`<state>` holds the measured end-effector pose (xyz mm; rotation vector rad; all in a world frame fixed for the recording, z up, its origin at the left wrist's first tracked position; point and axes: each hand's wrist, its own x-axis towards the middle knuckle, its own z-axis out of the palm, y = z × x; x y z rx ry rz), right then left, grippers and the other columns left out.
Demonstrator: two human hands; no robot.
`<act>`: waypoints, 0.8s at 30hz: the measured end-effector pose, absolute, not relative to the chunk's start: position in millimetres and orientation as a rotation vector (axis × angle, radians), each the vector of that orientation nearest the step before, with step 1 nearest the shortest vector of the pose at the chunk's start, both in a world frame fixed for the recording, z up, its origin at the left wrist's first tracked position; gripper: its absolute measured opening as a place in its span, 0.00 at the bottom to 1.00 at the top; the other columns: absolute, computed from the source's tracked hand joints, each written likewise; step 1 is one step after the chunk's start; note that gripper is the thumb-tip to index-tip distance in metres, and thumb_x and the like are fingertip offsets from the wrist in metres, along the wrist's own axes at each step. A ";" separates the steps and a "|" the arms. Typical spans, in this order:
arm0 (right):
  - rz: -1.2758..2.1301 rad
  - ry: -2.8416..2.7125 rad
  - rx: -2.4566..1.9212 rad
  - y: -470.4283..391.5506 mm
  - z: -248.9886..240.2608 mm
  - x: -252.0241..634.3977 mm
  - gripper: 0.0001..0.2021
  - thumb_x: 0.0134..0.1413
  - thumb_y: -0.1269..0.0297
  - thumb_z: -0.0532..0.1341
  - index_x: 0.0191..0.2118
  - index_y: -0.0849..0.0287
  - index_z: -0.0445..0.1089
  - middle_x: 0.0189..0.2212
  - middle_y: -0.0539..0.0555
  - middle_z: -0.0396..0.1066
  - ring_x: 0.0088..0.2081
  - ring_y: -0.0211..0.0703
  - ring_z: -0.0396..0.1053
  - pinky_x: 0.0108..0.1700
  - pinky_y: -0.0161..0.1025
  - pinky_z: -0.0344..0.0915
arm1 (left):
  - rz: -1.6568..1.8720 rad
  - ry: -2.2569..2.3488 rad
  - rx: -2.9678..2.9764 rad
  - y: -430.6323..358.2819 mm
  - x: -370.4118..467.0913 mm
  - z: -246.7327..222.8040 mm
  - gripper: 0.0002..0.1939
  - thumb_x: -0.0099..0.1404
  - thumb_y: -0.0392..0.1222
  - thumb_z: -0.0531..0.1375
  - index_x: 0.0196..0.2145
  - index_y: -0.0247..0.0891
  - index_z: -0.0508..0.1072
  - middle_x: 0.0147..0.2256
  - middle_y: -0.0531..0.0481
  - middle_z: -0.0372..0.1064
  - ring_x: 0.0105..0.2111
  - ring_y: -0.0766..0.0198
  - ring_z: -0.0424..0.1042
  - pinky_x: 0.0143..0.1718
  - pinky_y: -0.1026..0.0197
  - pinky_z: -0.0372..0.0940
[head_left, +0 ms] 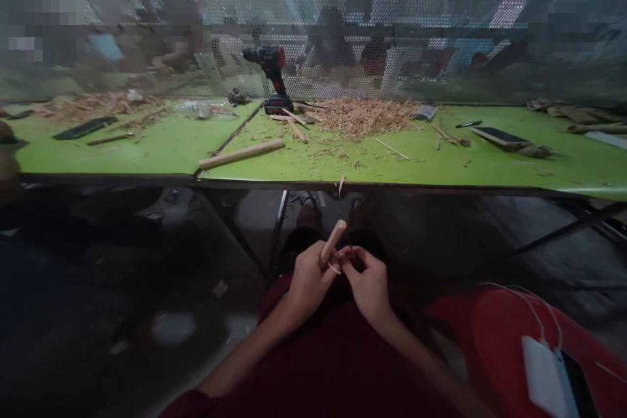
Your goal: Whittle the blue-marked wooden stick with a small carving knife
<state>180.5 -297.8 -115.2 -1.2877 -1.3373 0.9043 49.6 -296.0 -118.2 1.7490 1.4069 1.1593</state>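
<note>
My left hand (311, 274) is wrapped round a pale wooden stick (334, 241), which points up and away over my lap. A thin curled shaving (334, 268) hangs at the stick beside my fingers. Close against it, my right hand (366, 279) is closed with thumb and fingers pinched together. Something slim and dark shows at those fingers, perhaps a blade, but its kind is hidden. Both hands are below the near edge of the green table (421, 170).
On the table are a cordless drill (274, 75), a heap of wood shavings (362, 119), a longer wooden rod (242, 153), a plastic bottle (200, 108) and a phone (500, 137). A red stool (494, 320) at my right bears a white power bank (543, 375) with cables.
</note>
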 end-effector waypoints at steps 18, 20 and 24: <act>0.858 -1.388 -1.294 -302.0 -118.1 177.1 0.08 0.50 0.59 0.62 0.28 0.57 0.73 0.23 0.49 0.71 0.27 0.42 0.67 0.32 0.37 0.64 | 1.148 1.405 1.756 -297.4 48.9 -122.7 0.02 0.61 0.36 0.56 0.30 0.38 0.67 0.27 0.54 0.65 0.27 0.66 0.63 0.31 0.64 0.57; 0.819 -1.405 -1.291 -299.4 -119.9 177.5 0.07 0.51 0.60 0.61 0.29 0.57 0.73 0.25 0.51 0.72 0.28 0.43 0.68 0.31 0.38 0.65 | 1.146 1.414 1.718 -297.2 49.3 -120.8 0.01 0.61 0.37 0.57 0.31 0.38 0.68 0.26 0.55 0.64 0.26 0.67 0.62 0.31 0.64 0.56; 0.607 -1.402 -1.311 -285.4 -111.9 191.9 0.08 0.54 0.58 0.61 0.30 0.56 0.72 0.23 0.52 0.70 0.25 0.43 0.66 0.28 0.39 0.63 | 1.220 1.418 1.591 -295.9 49.5 -119.6 0.07 0.60 0.41 0.59 0.36 0.38 0.69 0.22 0.59 0.54 0.23 0.69 0.54 0.27 0.65 0.52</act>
